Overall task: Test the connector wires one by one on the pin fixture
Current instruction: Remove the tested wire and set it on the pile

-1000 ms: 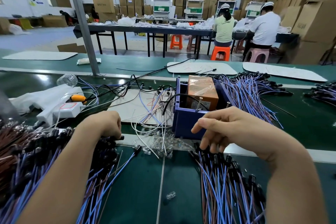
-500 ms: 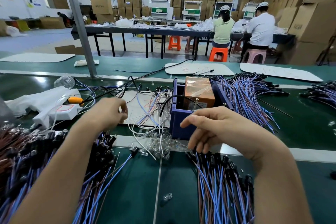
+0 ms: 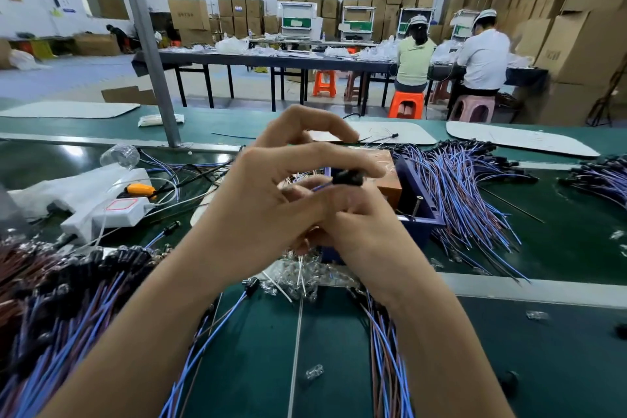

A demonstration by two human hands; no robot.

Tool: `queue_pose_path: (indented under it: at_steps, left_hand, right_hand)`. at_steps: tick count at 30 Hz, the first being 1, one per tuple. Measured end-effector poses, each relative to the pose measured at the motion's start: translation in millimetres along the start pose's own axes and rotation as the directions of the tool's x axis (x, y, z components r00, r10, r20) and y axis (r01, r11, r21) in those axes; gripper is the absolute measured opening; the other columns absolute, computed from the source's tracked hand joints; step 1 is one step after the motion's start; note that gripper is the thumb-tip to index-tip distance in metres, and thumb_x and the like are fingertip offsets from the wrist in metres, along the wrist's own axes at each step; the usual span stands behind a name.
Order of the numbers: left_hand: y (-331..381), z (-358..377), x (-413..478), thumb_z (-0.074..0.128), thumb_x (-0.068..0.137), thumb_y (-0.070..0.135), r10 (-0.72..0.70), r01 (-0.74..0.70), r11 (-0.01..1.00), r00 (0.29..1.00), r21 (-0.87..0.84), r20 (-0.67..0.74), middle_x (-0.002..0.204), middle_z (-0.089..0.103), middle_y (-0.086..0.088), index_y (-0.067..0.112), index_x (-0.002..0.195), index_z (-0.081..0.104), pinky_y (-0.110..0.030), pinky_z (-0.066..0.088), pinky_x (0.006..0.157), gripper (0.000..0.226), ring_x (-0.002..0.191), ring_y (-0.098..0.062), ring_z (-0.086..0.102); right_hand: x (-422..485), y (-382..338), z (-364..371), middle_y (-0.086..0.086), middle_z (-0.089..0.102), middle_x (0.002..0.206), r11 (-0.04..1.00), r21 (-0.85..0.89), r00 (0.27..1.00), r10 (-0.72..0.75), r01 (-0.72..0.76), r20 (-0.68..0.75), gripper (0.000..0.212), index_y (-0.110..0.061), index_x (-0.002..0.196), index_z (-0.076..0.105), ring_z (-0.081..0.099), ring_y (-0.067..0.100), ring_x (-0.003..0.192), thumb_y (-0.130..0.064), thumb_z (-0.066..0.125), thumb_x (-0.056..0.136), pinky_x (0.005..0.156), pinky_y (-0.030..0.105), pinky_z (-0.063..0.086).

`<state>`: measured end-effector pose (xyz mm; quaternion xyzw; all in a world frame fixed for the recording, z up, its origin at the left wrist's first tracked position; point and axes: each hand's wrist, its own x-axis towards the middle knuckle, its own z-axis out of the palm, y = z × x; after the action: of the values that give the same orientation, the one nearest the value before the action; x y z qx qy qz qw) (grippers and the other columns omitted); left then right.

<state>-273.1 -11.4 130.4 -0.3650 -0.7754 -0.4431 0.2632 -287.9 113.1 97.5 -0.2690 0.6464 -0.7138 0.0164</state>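
My left hand (image 3: 268,193) and my right hand (image 3: 364,234) meet in mid-air in front of the blue pin fixture (image 3: 419,214), which holds a brown block (image 3: 390,185). Between them is one connector wire (image 3: 347,177) with a black plug and a thin blue lead. A left finger lies over the plug, pinching it. Curled right fingers hold the lead just below. Much of the fixture is hidden behind the hands. A heap of black-tipped blue and brown wires (image 3: 68,302) lies at the left, and another bundle (image 3: 386,366) lies under my right wrist.
A further spread of wires (image 3: 461,190) lies right of the fixture. At the left are a white power strip (image 3: 118,210), an orange-handled tool (image 3: 139,189) and white foam. Clear plastic caps (image 3: 302,278) litter the green bench. A grey post (image 3: 149,44) stands behind. Two people sit at a far table.
Both hands left the wire heaps, rose and came together before the fixture. My left hand carried a wire from the left heap; my right hand now holds its lead.
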Motion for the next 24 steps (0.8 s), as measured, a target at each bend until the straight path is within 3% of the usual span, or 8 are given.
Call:
queue_pose_path:
  at_steps: [3, 5, 8, 13, 15, 18, 21, 24]
  left_hand:
    - [-10.2, -0.1, -1.9, 0.072, 0.077, 0.043, -0.174, 0.172, 0.985, 0.972, 0.027, 0.160, 0.129, 0.051, 0.013, 0.048, 0.131, 0.048, -0.010, 0.041, 0.086, 0.059, 0.112, -0.005, 0.056]
    - [-17.3, 2.3, -3.1, 0.071, 0.084, 0.031, -0.369, 0.388, 0.921, 0.899, -0.040, 0.236, 0.113, 0.065, 0.007, 0.039, 0.135, 0.046, -0.012, 0.047, 0.064, 0.057, 0.079, -0.003, 0.067]
    - [-29.7, 0.0, -2.9, 0.056, 0.094, 0.010, -0.465, 0.503, 0.862, 0.830, -0.056, 0.308, 0.079, 0.073, -0.003, 0.024, 0.112, 0.068, -0.014, 0.035, 0.041, 0.025, 0.041, -0.006, 0.043]
    - [-42.5, -25.1, -3.6, 0.060, 0.090, 0.020, -0.479, 0.504, 0.861, 0.751, 0.075, 0.454, 0.072, 0.072, 0.002, 0.022, 0.094, 0.075, -0.011, 0.033, 0.044, 0.015, 0.045, -0.001, 0.041]
    - [-45.8, -38.3, -5.7, 0.061, 0.084, 0.032, -0.470, 0.505, 0.858, 0.699, 0.093, 0.539, 0.075, 0.073, 0.001, 0.027, 0.095, 0.075, -0.017, 0.037, 0.050, 0.018, 0.053, -0.010, 0.046]
    - [-48.3, -58.0, -9.1, 0.063, 0.081, 0.035, -0.411, 0.516, 0.856, 0.712, -0.027, 0.570, 0.075, 0.072, -0.004, 0.028, 0.099, 0.073, -0.017, 0.038, 0.044, 0.022, 0.047, -0.009, 0.046]
    - [-47.6, -64.8, -9.6, 0.069, 0.081, 0.042, -0.325, 0.496, 0.851, 0.757, -0.174, 0.567, 0.076, 0.072, -0.010, 0.019, 0.094, 0.075, -0.018, 0.045, 0.047, 0.027, 0.051, -0.008, 0.056]
    - [-45.0, -52.2, -8.1, 0.067, 0.086, 0.036, -0.273, 0.504, 0.845, 0.694, -0.178, 0.666, 0.079, 0.073, -0.008, 0.018, 0.093, 0.074, -0.019, 0.051, 0.059, 0.020, 0.064, -0.010, 0.063]
  right_hand:
    - [0.2, -1.1, -8.8, 0.013, 0.070, 0.082, 0.999, 0.035, 0.992, -0.003, 0.007, -0.125, 0.020, -0.003, 0.085, 0.069, 0.064, 0.023, 0.069, -0.017, 0.057, 0.094, 0.064, 0.035, 0.055]
    - [0.3, -5.4, -18.7, 0.008, 0.073, 0.080, 0.992, 0.124, 0.970, 0.027, 0.003, -0.243, 0.027, -0.001, 0.084, 0.065, 0.067, 0.019, 0.063, -0.025, 0.054, 0.089, 0.062, 0.033, 0.059]
    - [-4.8, -12.3, -42.0, 0.007, 0.072, 0.070, 0.958, 0.281, 0.878, 0.086, 0.057, -0.470, 0.030, -0.003, 0.079, 0.060, 0.066, 0.015, 0.052, -0.024, 0.046, 0.096, 0.053, 0.025, 0.057]
    - [-26.1, -11.0, -99.4, 0.003, 0.060, 0.050, 0.977, 0.168, 0.709, 0.211, -0.132, -0.673, 0.030, -0.007, 0.081, 0.057, 0.048, 0.006, 0.035, -0.021, 0.041, 0.103, 0.035, 0.016, 0.041]
    - [-35.2, -1.8, -121.8, 0.004, 0.055, 0.047, 0.906, -0.026, 0.697, 0.307, -0.423, -0.649, 0.025, -0.002, 0.088, 0.061, 0.039, 0.006, 0.030, -0.015, 0.044, 0.101, 0.030, 0.014, 0.031]
    - [-46.8, 12.6, -139.5, 0.006, 0.053, 0.042, 0.593, -0.353, 0.681, 0.531, -0.724, -0.504, 0.021, 0.007, 0.089, 0.064, 0.036, 0.007, 0.025, -0.007, 0.050, 0.097, 0.029, 0.013, 0.027]
    - [-49.7, 22.8, -136.8, 0.007, 0.062, 0.046, 0.401, -0.485, 0.575, 0.765, -0.777, -0.289, 0.019, 0.002, 0.085, 0.065, 0.047, 0.007, 0.030, -0.009, 0.054, 0.096, 0.032, 0.016, 0.034]
    - [-44.0, 27.4, -130.1, 0.010, 0.071, 0.063, 0.351, -0.532, 0.514, 0.836, -0.770, -0.192, 0.016, -0.001, 0.088, 0.064, 0.058, 0.009, 0.038, -0.015, 0.059, 0.094, 0.034, 0.017, 0.037]
